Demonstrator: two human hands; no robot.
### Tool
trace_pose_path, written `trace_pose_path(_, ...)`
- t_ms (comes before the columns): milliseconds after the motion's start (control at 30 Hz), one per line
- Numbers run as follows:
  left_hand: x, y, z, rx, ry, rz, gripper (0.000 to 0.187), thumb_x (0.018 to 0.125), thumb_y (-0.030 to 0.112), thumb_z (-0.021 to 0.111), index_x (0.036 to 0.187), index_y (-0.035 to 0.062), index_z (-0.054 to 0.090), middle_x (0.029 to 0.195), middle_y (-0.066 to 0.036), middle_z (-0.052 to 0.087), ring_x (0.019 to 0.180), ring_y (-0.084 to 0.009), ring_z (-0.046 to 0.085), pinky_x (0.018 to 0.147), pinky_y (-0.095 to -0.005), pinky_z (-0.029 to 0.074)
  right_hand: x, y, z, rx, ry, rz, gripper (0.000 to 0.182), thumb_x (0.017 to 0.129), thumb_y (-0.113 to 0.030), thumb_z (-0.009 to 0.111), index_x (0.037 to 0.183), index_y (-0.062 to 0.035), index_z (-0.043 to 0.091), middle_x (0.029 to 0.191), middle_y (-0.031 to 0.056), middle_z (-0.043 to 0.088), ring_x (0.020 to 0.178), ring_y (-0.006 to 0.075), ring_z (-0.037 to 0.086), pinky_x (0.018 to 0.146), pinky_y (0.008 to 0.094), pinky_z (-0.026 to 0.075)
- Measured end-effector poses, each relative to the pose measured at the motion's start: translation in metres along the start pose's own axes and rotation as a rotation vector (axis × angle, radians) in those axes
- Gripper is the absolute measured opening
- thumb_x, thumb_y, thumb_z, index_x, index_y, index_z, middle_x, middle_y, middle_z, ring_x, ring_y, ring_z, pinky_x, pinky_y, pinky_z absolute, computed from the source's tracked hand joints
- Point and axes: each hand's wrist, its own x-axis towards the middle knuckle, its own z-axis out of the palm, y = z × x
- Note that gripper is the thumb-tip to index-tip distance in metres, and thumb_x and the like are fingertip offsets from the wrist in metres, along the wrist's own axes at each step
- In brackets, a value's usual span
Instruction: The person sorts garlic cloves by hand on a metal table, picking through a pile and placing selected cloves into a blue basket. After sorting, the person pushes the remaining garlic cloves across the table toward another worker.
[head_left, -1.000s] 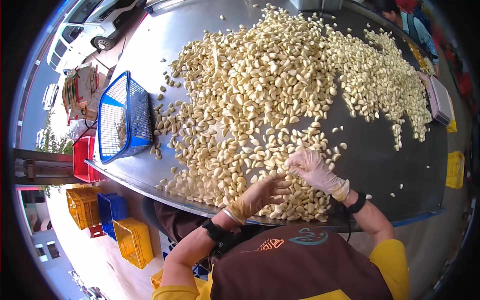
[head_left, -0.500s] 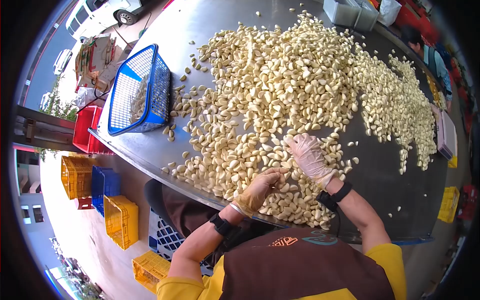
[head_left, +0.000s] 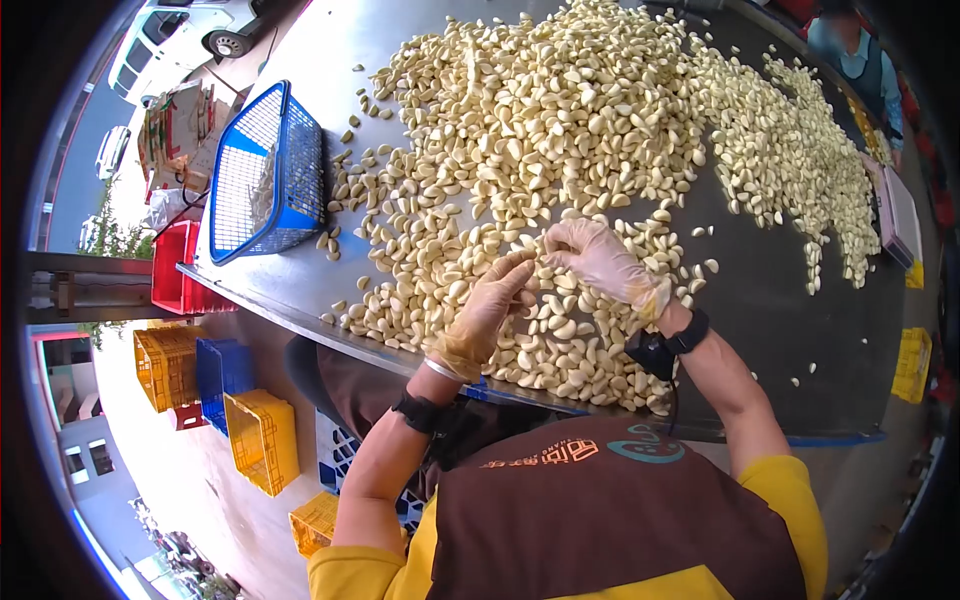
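Note:
Pale peeled cloves, which look like garlic, lie in a large heap [head_left: 560, 120] on a dark metal table [head_left: 760, 330]. Over the near part of the heap is my left hand [head_left: 485, 315], in a thin translucent glove, its fingers pressed together. My right hand [head_left: 600, 262], also gloved, is just right of it, with thumb and fingers closed in a pinch. The fingertips of both hands are close to each other. Whatever they hold is too small to make out. A blue and white basket [head_left: 300, 185] with some cloves inside stands at the table's left.
A second heap of smaller cloves [head_left: 790, 150] spreads to the right. Beyond it a person in a dark vest [head_left: 870, 75] is at the far side, near a pale box [head_left: 900, 215]. Yellow crates [head_left: 262, 440], a blue crate [head_left: 222, 380] and a red crate [head_left: 178, 265] are at the left.
Both hands have moved up and left in the view, and their fingertips have come closer together. The view has shifted a little, and the person across is more visible.

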Motion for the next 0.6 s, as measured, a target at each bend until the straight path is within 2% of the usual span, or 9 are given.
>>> trace_pose_path(67, 0.009, -0.004, 0.011, 0.174, -0.022, -0.017, 0.039, 0.100, 0.026, 0.059, 0.134, 0.0053, 0.056, 0.088, 0.005, 0.058, 0.072, -0.0046, 0.056, 0.066, -0.0195, 0.046, -0.022, -0.004, -0.004, -0.083, 0.054, -0.030, 0.012, 0.083, -0.011, 0.067, 0.082, -0.0044, 0.057, 0.077, 0.0113, 0.057, 0.080, 0.0290, 0.057, 0.072, 0.0397, 0.046)
trace_pose_path(133, 0.013, -0.011, 0.013, 0.296, 0.052, 0.047, 0.039, 0.100, 0.025, 0.059, 0.134, 0.0068, 0.056, 0.088, 0.005, 0.058, 0.071, -0.0033, 0.056, 0.065, -0.0194, 0.046, -0.044, 0.011, -0.005, -0.538, 0.070, -0.071, 0.011, 0.085, -0.015, 0.065, 0.086, -0.0060, 0.059, 0.084, 0.0112, 0.059, 0.083, 0.0301, 0.058, 0.074, 0.0431, 0.046)
trace_pose_path(267, 0.006, -0.013, -0.019, 0.195, 0.157, 0.035, 0.035, 0.101, 0.021, 0.056, 0.130, 0.0014, 0.057, 0.082, 0.003, 0.059, 0.067, -0.0035, 0.054, 0.062, -0.0190, 0.046, -0.052, 0.041, -0.001, -0.584, 0.141, -0.104, 0.013, 0.087, -0.019, 0.064, 0.091, -0.0073, 0.058, 0.090, 0.0111, 0.060, 0.087, 0.0314, 0.058, 0.077, 0.0458, 0.046)
trace_pose_path(367, -0.008, -0.014, -0.025, 0.068, 0.171, 0.048, 0.036, 0.102, 0.023, 0.055, 0.130, 0.0014, 0.057, 0.083, 0.003, 0.059, 0.066, -0.0036, 0.054, 0.062, -0.0184, 0.045, -0.014, 0.036, 0.018, -0.480, 0.402, -0.401, 0.015, 0.084, -0.015, 0.066, 0.097, -0.0083, 0.062, 0.089, 0.0107, 0.059, 0.085, 0.0300, 0.058, 0.075, 0.0426, 0.047)
trace_pose_path(400, -0.010, -0.016, -0.025, 0.092, 0.179, 0.042, 0.036, 0.102, 0.023, 0.056, 0.130, 0.0018, 0.057, 0.083, 0.003, 0.059, 0.066, -0.0036, 0.054, 0.061, -0.0183, 0.045, -0.004, 0.040, 0.026, -0.477, 0.397, -0.416, 0.015, 0.084, -0.015, 0.066, 0.097, -0.0083, 0.062, 0.089, 0.0107, 0.059, 0.085, 0.0300, 0.058, 0.075, 0.0426, 0.047)
trace_pose_path(467, -0.014, -0.018, -0.016, 0.146, 0.207, 0.032, 0.037, 0.101, 0.027, 0.058, 0.130, 0.0029, 0.057, 0.081, 0.004, 0.059, 0.065, -0.0036, 0.054, 0.060, -0.0185, 0.044, 0.019, 0.047, 0.038, -0.691, 0.154, -0.288, 0.016, 0.083, -0.014, 0.066, 0.097, -0.0095, 0.061, 0.091, 0.0101, 0.059, 0.087, 0.0297, 0.058, 0.077, 0.0437, 0.047)
trace_pose_path(500, -0.015, -0.020, -0.011, 0.191, 0.217, 0.035, 0.038, 0.100, 0.029, 0.059, 0.128, 0.0034, 0.057, 0.081, 0.004, 0.059, 0.065, -0.0036, 0.054, 0.060, -0.0184, 0.044, 0.024, 0.055, 0.043, -0.722, 0.162, -0.340, 0.015, 0.083, -0.015, 0.065, 0.096, -0.0109, 0.060, 0.090, 0.0096, 0.057, 0.085, 0.0293, 0.057, 0.078, 0.0438, 0.047)
trace_pose_path(533, -0.012, -0.022, -0.007, 0.234, 0.229, 0.042, 0.039, 0.100, 0.031, 0.061, 0.127, 0.0038, 0.058, 0.080, 0.004, 0.059, 0.065, -0.0037, 0.054, 0.059, -0.0183, 0.043, 0.024, 0.047, 0.041, -0.605, 0.127, -0.331, 0.020, 0.082, -0.011, 0.065, 0.101, -0.0096, 0.061, 0.097, 0.0101, 0.060, 0.094, 0.0297, 0.060, 0.082, 0.0421, 0.048)
trace_pose_path(600, 0.003, -0.036, -0.009, 0.491, 0.298, 0.084, 0.039, 0.097, 0.039, 0.064, 0.114, 0.0045, 0.061, 0.080, 0.002, 0.060, 0.066, -0.0053, 0.053, 0.060, -0.0194, 0.043, 0.005, 0.023, 0.031, -0.512, 0.273, -0.561, 0.026, 0.081, -0.007, 0.065, 0.107, -0.0067, 0.061, 0.104, 0.0125, 0.063, 0.100, 0.0317, 0.062, 0.084, 0.0402, 0.050)
